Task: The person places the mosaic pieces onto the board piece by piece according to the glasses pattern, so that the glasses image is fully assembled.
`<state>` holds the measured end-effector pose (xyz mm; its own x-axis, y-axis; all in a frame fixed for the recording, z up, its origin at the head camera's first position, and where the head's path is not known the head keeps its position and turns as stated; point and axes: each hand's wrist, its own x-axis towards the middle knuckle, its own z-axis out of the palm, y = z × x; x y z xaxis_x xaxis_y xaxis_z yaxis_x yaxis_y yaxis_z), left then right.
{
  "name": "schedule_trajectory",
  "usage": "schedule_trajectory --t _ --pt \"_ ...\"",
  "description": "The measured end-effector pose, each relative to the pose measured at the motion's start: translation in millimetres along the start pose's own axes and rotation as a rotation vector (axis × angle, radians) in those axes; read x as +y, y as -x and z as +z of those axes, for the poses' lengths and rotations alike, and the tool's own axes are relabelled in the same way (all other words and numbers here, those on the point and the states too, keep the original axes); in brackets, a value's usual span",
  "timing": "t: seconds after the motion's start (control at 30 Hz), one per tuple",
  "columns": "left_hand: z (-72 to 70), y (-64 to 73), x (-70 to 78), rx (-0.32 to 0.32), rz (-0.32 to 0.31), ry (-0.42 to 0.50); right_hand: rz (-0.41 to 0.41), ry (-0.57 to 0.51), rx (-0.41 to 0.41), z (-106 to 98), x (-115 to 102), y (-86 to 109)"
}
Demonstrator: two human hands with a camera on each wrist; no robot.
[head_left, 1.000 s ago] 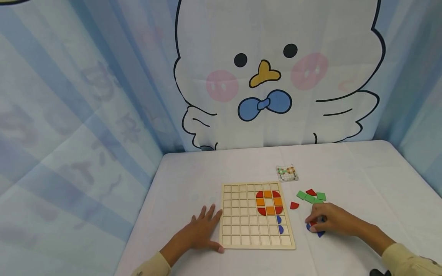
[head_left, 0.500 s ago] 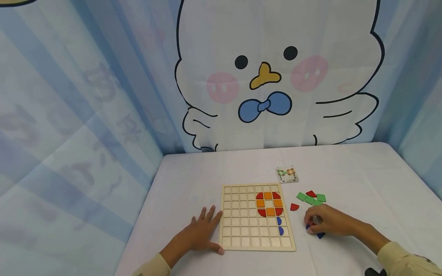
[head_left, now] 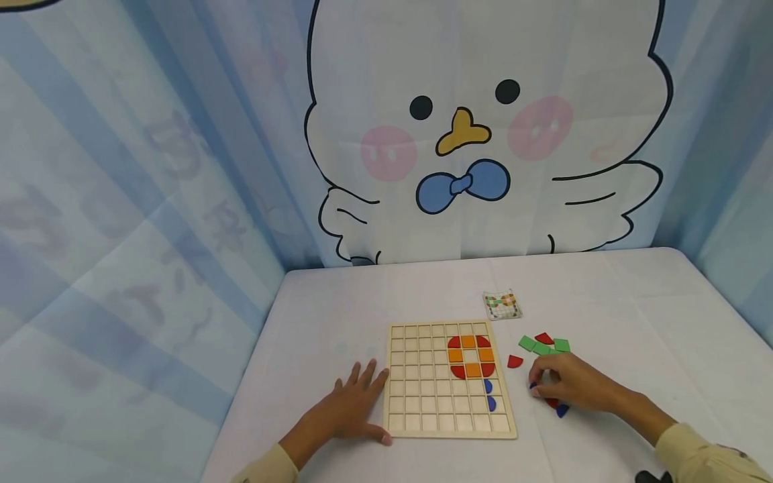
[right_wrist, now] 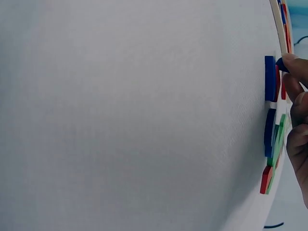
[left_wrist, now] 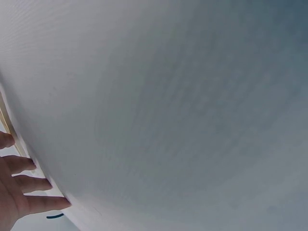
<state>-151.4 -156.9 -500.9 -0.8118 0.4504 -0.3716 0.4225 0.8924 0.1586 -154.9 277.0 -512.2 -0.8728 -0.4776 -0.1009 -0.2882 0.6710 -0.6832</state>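
Note:
A wooden grid board (head_left: 423, 406) lies on the table. On its right side, red quarter-rounds and orange squares (head_left: 468, 342) form a ring, with two blue half-round tiles (head_left: 492, 403) below. My left hand (head_left: 349, 408) rests with spread fingers at the board's left edge. Right of the board, my right hand (head_left: 570, 384) pinches a small blue tile (right_wrist: 281, 64) between thumb and index finger; its full shape is hidden. Under and beside that hand lie a red tile (head_left: 552, 402) and another blue tile (head_left: 562, 410).
Green square tiles (head_left: 541, 348) and a red tile (head_left: 544, 338) lie beyond my right hand. One red quarter-round (head_left: 514, 361) sits near the board's right edge. A small pattern card (head_left: 502, 305) lies behind the board. A printed curtain (head_left: 459, 228) hangs behind the table.
My right hand has shifted slightly left and away from me, now pinching a blue tile and uncovering a red one. The left hand and the board stay put.

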Motion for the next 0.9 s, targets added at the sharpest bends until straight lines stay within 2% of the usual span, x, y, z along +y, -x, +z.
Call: schedule_trajectory --t 0.33,0.5,0.63,0.73,0.9 --pt "0.0 1.2 -0.5 0.011 0.011 0.001 -0.073 0.052 0.034 3.2 4.5 -2.4" --pt "-0.2 1.0 0.4 0.011 0.014 0.003 -0.011 0.090 0.068 5.2 3.4 -2.9" --pt "-0.3 0.5 0.6 0.007 0.008 0.005 0.054 0.133 0.053 3.7 2.9 -2.1" --pt "0.3 -0.4 0.0 0.005 0.003 0.004 0.054 0.139 0.028 2.4 3.5 -0.9" --pt "2.1 -1.9 -1.3 0.003 0.001 0.001 -0.002 0.103 0.014 -0.3 3.7 -1.3"
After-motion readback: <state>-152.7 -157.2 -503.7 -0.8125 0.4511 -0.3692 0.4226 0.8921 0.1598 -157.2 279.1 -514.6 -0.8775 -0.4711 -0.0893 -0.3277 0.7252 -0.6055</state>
